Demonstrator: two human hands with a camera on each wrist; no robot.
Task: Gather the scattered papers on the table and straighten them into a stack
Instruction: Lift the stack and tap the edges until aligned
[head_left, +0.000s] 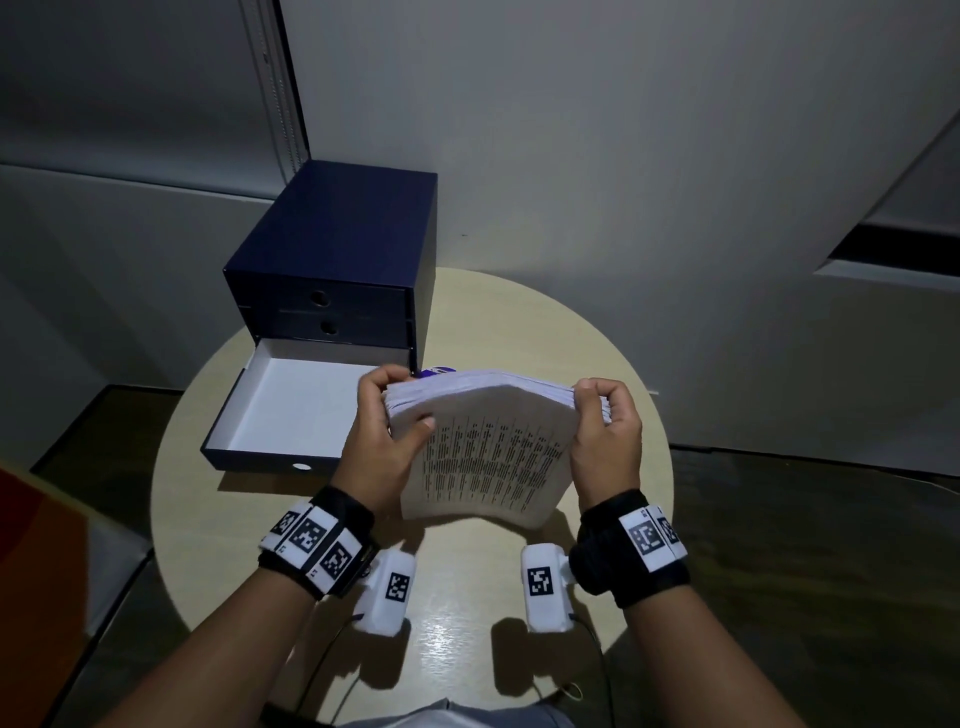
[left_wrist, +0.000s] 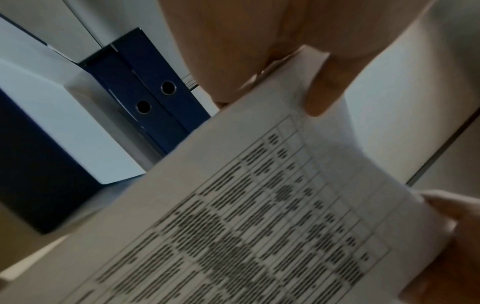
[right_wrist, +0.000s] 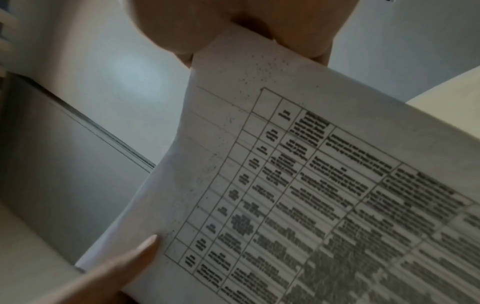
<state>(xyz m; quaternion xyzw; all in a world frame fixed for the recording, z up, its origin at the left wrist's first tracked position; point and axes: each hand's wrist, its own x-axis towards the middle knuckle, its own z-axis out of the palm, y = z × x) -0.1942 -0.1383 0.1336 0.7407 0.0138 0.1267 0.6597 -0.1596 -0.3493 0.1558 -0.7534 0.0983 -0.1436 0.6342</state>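
The papers (head_left: 483, 441) look gathered: left hand (head_left: 382, 441) and right hand (head_left: 605, 436) clamp curled fingers on the bowed stack's sides, its edges not yet squared.

Dim light throughout the head view; a pale glare patch is seen near the front edge of the table (head_left: 613, 332), and soft shadows are cast there. Straight wall lines are bent toward the edges. Both wrist views are blurred, the printed text smeared.
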